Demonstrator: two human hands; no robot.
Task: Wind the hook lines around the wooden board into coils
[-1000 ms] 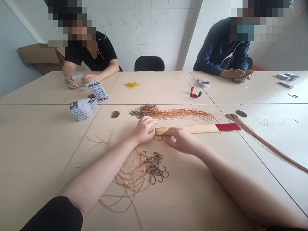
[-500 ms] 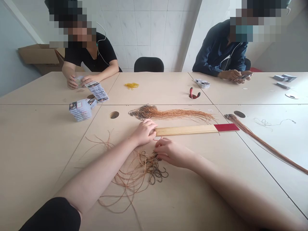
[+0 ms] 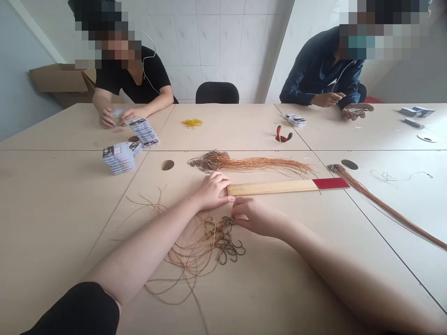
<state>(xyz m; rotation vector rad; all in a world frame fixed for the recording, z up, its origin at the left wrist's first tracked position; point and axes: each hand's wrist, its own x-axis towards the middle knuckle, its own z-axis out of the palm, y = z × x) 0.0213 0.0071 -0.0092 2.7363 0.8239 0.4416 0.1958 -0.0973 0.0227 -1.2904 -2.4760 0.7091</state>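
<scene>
A long flat wooden board [image 3: 272, 187] with a red end lies across the table in front of me. My left hand [image 3: 214, 191] is closed around its left end, fingers at the far corner and thumb along the near side. Just below that end, my right hand [image 3: 256, 216] has its fingers bent together, close to the left thumb; what they pinch is hidden. Under and beside the right fingertips lies a loose pile of large dark fish hooks [image 3: 228, 244]. Orange-brown fishing lines [image 3: 181, 265] trail from it leftward, partly beneath my left forearm.
Beyond the board lies a bundle of hooked lines [image 3: 244, 164]; another bundle [image 3: 384, 204] stretches off to the right. Red-handled pliers [image 3: 282, 135] stand in a table hole. Stacked small packs [image 3: 118, 158] and yellow bands [image 3: 192, 123] lie further back. Two people sit opposite.
My left thumb has stretched right toward my right fingers, and the two hands are closer together. The person at the right has drawn one hand off the held object. The view shifted slightly.
</scene>
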